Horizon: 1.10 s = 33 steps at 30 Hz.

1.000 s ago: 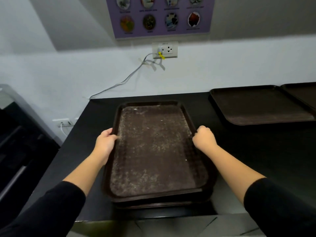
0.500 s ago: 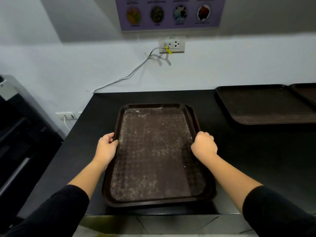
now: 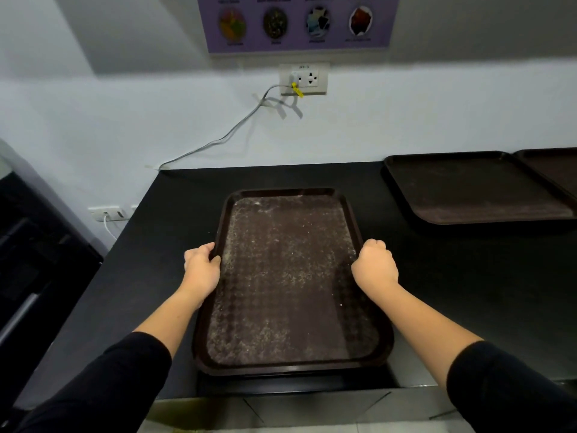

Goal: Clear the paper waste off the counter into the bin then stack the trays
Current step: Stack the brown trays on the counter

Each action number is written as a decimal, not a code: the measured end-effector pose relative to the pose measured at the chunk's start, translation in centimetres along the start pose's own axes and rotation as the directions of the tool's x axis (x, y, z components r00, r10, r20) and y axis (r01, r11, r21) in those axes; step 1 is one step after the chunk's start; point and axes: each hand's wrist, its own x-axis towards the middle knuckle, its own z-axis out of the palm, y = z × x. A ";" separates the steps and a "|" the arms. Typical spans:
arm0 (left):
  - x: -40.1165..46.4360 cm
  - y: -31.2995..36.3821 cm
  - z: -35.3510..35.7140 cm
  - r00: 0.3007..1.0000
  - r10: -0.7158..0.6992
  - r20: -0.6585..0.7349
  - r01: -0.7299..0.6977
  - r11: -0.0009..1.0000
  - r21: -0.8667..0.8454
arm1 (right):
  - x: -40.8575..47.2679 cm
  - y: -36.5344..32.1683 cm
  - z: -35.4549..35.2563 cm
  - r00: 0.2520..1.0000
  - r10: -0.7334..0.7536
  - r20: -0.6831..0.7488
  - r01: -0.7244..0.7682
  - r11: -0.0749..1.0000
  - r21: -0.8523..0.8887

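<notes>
Your left hand (image 3: 201,270) and right hand (image 3: 374,267) clamped on long rims of brown tray (image 3: 290,282) between them, tray on black counter (image 3: 156,260), two more trays (image 3: 474,189) far right.

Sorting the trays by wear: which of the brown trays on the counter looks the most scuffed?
The tray gripped by both hands, left hand and right hand; pale speckled wear covers it, unlike the cleaner trays at right.

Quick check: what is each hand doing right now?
Left hand: curled round the left rim of the top tray, holding it.
Right hand: curled round the same tray's right rim, holding it.
</notes>
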 end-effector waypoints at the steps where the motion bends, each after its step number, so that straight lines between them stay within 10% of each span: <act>1: 0.4 -0.2 -0.1 1.000 -0.011 0.009 0.011 1.000 0.015 | 0.2 -0.1 -0.1 1.000 -0.004 -0.004 0.004 1.000 0.005; 27: -0.2 1.5 -0.7 0.997 0.042 0.060 -0.056 0.964 0.259 | 1.2 -0.5 -0.9 0.994 0.058 0.093 -0.061 0.998 0.030; 33: -1.6 3.2 0.9 0.968 0.248 0.027 -0.227 0.831 0.508 | 2.2 -0.2 -2.6 0.989 0.028 0.142 -0.030 0.999 0.014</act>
